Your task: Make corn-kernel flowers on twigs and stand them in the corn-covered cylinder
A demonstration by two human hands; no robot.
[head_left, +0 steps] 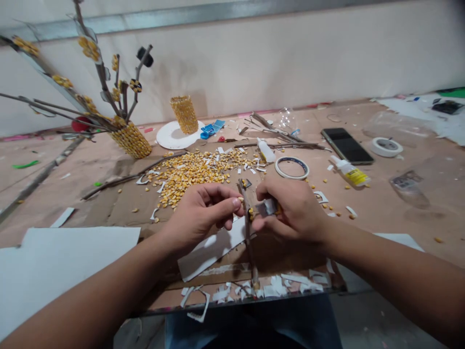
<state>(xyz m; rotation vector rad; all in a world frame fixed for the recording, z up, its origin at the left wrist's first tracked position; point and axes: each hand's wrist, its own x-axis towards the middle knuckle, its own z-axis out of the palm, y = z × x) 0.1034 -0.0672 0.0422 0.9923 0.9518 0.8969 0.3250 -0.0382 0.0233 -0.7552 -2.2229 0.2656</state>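
Between the thumb and fingertips of my left hand (209, 213) is a corn kernel (240, 199), close to the stick's left side. A thin brown stick (249, 247) runs from the table's front edge up between my hands. It carries dark patches with corn kernels (251, 213) on them, one near its far tip. My right hand (296, 208) is closed around a small greyish object (268, 207), whose kind I cannot make out, just right of the stick. Under the stick lies a white paper strip (207, 259). A pile of loose corn kernels (192, 174) spreads beyond my left hand.
Left stands a corn-covered pot (131, 139) with decorated branches. Another corn-covered cup (184, 115) sits on a white disc (170, 138). Right are a tape roll (307, 169), glue bottles (351, 172), a phone (347, 145) and twigs. Paper scraps (272, 287) line the front edge.
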